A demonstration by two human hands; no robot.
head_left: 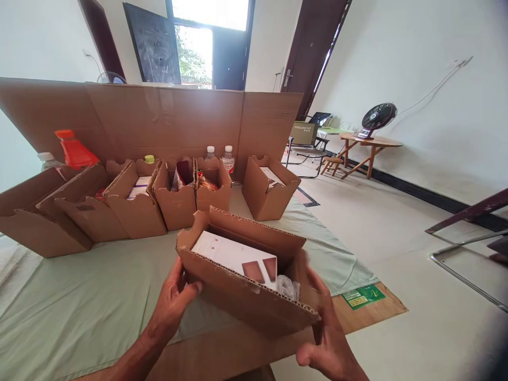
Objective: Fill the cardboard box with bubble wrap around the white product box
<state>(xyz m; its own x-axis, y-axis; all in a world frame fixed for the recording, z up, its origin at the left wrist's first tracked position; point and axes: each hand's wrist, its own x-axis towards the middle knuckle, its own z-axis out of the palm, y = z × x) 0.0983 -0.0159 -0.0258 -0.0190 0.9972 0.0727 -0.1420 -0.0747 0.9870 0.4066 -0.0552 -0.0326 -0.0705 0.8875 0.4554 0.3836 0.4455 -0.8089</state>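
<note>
Between my two hands is an open cardboard box (246, 301), tilted above the near part of the cloth-covered table. Inside it lie a white box (226, 254) with brown squares printed on it and a clear plastic roll (286, 287). My left hand (172, 299) grips the box's left end, its thumb on the near side. At the right end, my right hand (327, 328) holds the box, with its fingers behind the corner and partly hidden. Another cardboard box (264, 196) with a white item inside stands behind, at the right end of the row.
Several open cardboard boxes (177, 203) stand in a row at the back left, holding packets. Behind them are a red bottle (77, 151), clear bottles (228, 159) and a tall cardboard panel (178, 116). A green cloth (119, 286) covers the table. A fan (379, 116) stands farther right.
</note>
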